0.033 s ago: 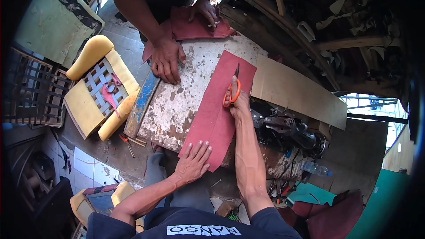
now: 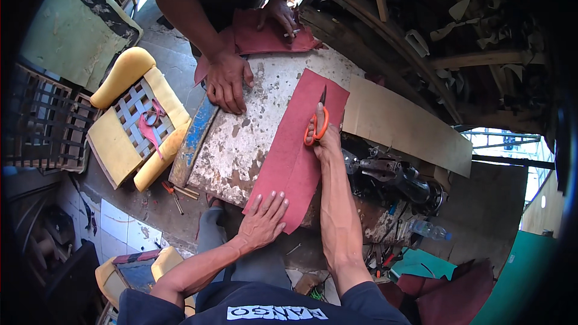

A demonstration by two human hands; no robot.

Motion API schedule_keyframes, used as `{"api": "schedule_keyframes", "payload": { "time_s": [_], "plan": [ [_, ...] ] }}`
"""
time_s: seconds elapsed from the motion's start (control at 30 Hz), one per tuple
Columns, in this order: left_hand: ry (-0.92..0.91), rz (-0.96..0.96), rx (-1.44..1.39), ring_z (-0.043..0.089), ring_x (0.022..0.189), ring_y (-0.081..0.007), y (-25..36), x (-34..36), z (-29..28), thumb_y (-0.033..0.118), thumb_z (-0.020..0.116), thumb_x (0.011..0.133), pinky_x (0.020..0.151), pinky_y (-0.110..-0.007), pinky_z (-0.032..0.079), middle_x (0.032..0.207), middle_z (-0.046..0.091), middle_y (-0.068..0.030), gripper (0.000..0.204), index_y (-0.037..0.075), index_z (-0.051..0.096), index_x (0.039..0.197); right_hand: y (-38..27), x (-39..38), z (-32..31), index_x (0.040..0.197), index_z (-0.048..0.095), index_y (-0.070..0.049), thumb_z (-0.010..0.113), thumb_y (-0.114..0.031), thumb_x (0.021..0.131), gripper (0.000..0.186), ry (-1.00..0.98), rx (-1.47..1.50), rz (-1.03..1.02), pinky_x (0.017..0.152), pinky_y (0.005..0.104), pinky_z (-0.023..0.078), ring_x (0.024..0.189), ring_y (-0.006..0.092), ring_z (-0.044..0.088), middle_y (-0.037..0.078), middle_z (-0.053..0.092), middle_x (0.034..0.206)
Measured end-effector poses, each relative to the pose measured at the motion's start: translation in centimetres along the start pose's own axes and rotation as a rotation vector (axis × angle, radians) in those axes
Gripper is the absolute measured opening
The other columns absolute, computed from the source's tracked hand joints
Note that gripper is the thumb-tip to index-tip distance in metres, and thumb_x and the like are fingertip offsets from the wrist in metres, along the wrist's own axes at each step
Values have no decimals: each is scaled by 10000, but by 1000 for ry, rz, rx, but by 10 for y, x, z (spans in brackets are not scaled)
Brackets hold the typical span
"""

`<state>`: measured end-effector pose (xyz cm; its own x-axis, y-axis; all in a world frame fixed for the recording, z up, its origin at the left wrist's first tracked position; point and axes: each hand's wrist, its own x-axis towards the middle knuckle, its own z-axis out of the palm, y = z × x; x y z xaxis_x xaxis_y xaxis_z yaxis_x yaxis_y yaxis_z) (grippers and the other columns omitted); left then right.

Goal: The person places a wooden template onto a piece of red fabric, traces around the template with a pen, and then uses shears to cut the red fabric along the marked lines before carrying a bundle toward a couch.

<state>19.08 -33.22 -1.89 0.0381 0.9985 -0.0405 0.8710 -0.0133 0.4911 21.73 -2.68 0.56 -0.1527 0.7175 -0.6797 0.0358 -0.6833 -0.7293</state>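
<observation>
A long red strip of material, which looks like leatherette, lies slantwise on the worn white tabletop. My left hand rests flat on its near end, fingers stretched out. Over the strip's far half, my right hand grips a pair of scissors by the orange handles. The dark blades point away from me and look closed. A faint line runs lengthwise along the strip.
Across the table, another person's hand leans on the top beside folded red material. A sewing machine and tan board are at right. Leftward stands a yellow padded seat frame. A plastic bottle lies near lower right.
</observation>
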Motion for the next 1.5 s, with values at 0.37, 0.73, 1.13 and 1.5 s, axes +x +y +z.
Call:
{"api": "schedule_keyframes", "payload": {
  "time_s": [0.37, 0.73, 1.13, 1.5],
  "plan": [
    [-18, 0, -10, 198, 1517, -282, 4, 1, -1, 417, 491, 983, 1229, -498, 76, 1607, 306, -114, 646, 91, 366, 1526, -9, 7, -1, 812, 548, -91, 779, -567, 814, 529, -9, -16, -21, 412, 213, 390, 468, 80, 459, -7, 496, 638],
    [2, 18, 27, 224, 1505, -295, 3, -4, 0, 439, 511, 965, 1226, -511, 75, 1595, 331, -118, 653, 92, 402, 1508, -11, 18, -1, 815, 555, -87, 766, -574, 823, 530, -13, 30, -6, 408, 206, 356, 480, 70, 431, -16, 487, 641],
    [36, 74, 121, 253, 1491, -329, 1, 19, -5, 457, 493, 970, 1211, -551, 155, 1584, 336, -156, 677, 48, 397, 1501, -86, 34, 9, 761, 506, -106, 754, -586, 825, 545, -170, -41, -69, 424, 294, 426, 444, 138, 461, 13, 486, 585],
    [36, 41, 94, 221, 1504, -310, 17, 11, -9, 417, 519, 965, 1220, -525, 143, 1594, 315, -145, 663, 56, 392, 1507, -25, 39, -8, 721, 510, -91, 786, -627, 768, 605, -38, -13, -33, 407, 290, 419, 446, 121, 455, 14, 468, 591]
  ]
}}
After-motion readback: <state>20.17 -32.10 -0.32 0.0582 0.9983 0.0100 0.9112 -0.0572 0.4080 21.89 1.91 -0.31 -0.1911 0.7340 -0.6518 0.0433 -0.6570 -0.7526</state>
